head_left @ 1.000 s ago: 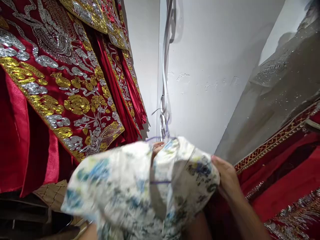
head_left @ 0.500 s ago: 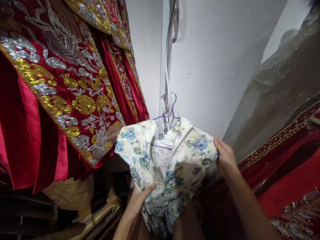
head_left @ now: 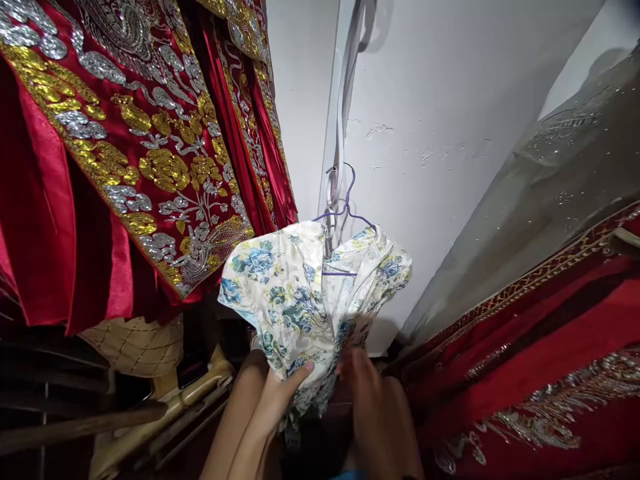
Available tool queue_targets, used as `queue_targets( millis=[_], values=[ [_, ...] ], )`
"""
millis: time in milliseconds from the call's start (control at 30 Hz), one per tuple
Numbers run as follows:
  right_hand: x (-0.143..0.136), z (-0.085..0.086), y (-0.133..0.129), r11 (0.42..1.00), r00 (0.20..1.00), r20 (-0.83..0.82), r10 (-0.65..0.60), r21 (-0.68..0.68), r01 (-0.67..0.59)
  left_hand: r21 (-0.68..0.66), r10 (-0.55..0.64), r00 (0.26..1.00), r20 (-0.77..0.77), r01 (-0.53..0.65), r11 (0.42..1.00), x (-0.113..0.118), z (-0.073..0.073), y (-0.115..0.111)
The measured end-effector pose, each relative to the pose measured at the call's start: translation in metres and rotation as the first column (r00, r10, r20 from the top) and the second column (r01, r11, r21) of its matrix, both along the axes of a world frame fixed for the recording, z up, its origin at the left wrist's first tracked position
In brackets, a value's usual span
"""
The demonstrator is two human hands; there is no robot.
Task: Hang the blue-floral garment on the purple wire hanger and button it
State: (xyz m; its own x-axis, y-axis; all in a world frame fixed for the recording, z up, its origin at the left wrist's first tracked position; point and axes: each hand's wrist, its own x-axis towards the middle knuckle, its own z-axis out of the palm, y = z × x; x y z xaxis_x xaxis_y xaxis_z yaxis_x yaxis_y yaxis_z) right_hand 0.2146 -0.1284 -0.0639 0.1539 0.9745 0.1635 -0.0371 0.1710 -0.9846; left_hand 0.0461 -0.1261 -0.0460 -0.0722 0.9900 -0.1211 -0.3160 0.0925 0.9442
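While the left hand (head_left: 283, 395) had the lower side of the floral garment (head_left: 295, 293) pinched, thumb laid on top, the right hand (head_left: 363, 377) was a blur by the front edge, fingers close together, and whether it gripped any cloth I couldn't tell. And the garment itself? There it was, straight ahead on a purple wire hanger (head_left: 347, 205), shoulders up, neck gaping, hem bunched low between the arms. Light stuff, by the look of it, soft and floppy, with a faint sheen that might have let it slip on such thin wire; the shoulders or the hanger's neck looked the surest places to hold, the loose hem the poorest. Blue and green blooms ran over creamy, crinkled fabric, the sleeves short and rounded. Just above, the hanger's open hook curved beside a pale, looped strap (head_left: 341, 127), and behind stood a smooth, scuffed wall (head_left: 425, 80). Out left, what a show: red satin (head_left: 165, 170) crusted in gold and silver sequins, over a quilted chair (head_left: 145, 347). Out right, glittering sheer cloth (head_left: 550, 180) sloped above beaded red fabric (head_left: 575, 320).
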Motion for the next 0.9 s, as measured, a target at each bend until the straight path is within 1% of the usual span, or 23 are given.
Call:
queue_targets(
  millis=[33, 67, 133, 200, 233, 267, 300, 333, 367, 400, 433, 467, 500, 567, 600, 667, 733, 800, 867, 900],
  values=[
    [-0.012, 0.004, -0.002, 0.999, 0.997, -0.083, 0.009, -0.046, -0.013, -0.006, -0.017, 1.0, -0.004, 0.017, 1.0, 0.001, 0.004, -0.003],
    [-0.021, 0.01, -0.003, 0.997, 0.996, -0.082, 0.041, -0.058, -0.046, -0.009, -0.036, 0.999, -0.014, 0.036, 0.999, 0.001, 0.009, -0.006],
    [-0.029, 0.025, 0.0, 0.994, 0.994, -0.04, 0.098, -0.046, -0.1, -0.001, -0.06, 0.997, -0.048, 0.06, 0.998, -0.002, 0.016, -0.009],
    [-0.028, 0.037, 0.003, 0.988, 0.988, 0.022, 0.153, -0.03, -0.152, -0.003, -0.037, 0.994, -0.105, 0.037, 0.999, -0.008, 0.017, -0.01],
    [-0.025, 0.04, 0.002, 0.985, 0.985, 0.023, 0.171, -0.035, -0.17, -0.004, 0.012, 0.989, -0.147, -0.013, 1.0, -0.01, 0.015, -0.01],
    [-0.024, 0.041, 0.0, 0.983, 0.984, 0.006, 0.179, -0.05, -0.178, 0.009, 0.104, 0.975, -0.195, -0.104, 0.994, -0.011, 0.011, -0.011],
    [-0.023, 0.041, -0.003, 0.982, 0.984, -0.024, 0.175, -0.071, -0.176, 0.048, 0.236, 0.938, -0.253, -0.231, 0.972, -0.011, 0.006, -0.012],
    [-0.023, 0.04, -0.006, 0.982, 0.985, -0.057, 0.162, -0.092, -0.167, 0.122, 0.387, 0.867, -0.314, -0.367, 0.922, -0.008, 0.0, -0.014],
    [-0.024, 0.04, -0.01, 0.982, 0.986, -0.086, 0.145, -0.109, -0.154, 0.224, 0.517, 0.773, -0.368, -0.466, 0.856, -0.004, -0.005, -0.017],
    [-0.026, 0.04, -0.014, 0.983, 0.986, -0.105, 0.128, -0.121, -0.141, 0.332, 0.601, 0.686, -0.411, -0.501, 0.799, 0.002, -0.011, -0.02],
    [-0.029, 0.041, -0.018, 0.982, 0.987, -0.113, 0.119, -0.131, -0.133, 0.425, 0.63, 0.636, -0.446, -0.469, 0.774, 0.008, -0.016, -0.023],
    [-0.031, 0.043, -0.021, 0.981, 0.987, -0.109, 0.118, -0.14, -0.133, 0.488, 0.609, 0.632, -0.478, -0.385, 0.783, 0.016, -0.019, -0.025],
    [-0.033, 0.047, -0.024, 0.979, 0.987, -0.096, 0.128, -0.145, -0.141, 0.521, 0.553, 0.664, -0.503, -0.277, 0.807, 0.023, -0.022, -0.025],
    [-0.034, 0.056, -0.026, 0.975, 0.987, -0.052, 0.152, -0.154, -0.158, 0.534, 0.407, 0.759, -0.508, -0.093, 0.84, 0.035, -0.025, -0.022],
    [-0.033, 0.062, -0.026, 0.975, 0.987, -0.024, 0.16, -0.155, -0.162, 0.534, 0.348, 0.795, -0.496, -0.036, 0.845, 0.039, -0.026, -0.018],
    [-0.028, 0.072, -0.02, 0.978, 0.987, 0.03, 0.155, -0.149, -0.149, 0.535, 0.282, 0.828, -0.484, 0.024, 0.844, 0.042, -0.025, -0.01],
    [-0.019, 0.083, -0.006, 0.982, 0.991, 0.039, 0.128, -0.142, -0.121, 0.533, 0.24, 0.822, -0.517, 0.09, 0.841, 0.042, -0.025, -0.003],
    [-0.008, 0.099, 0.015, 0.99, 0.996, 0.01, 0.093, -0.111, -0.092, 0.51, 0.189, 0.795, -0.576, 0.169, 0.843, 0.041, -0.027, -0.001],
    [0.001, 0.122, 0.041, 0.996, 0.998, -0.025, 0.065, -0.052, -0.066, 0.469, 0.136, 0.761, -0.634, 0.238, 0.85, 0.043, -0.033, -0.002],
    [0.004, 0.136, 0.053, 0.996, 0.996, -0.045, 0.081, -0.034, -0.083, 0.452, 0.119, 0.747, -0.654, 0.26, 0.853, 0.045, -0.037, -0.003]
  ],
)
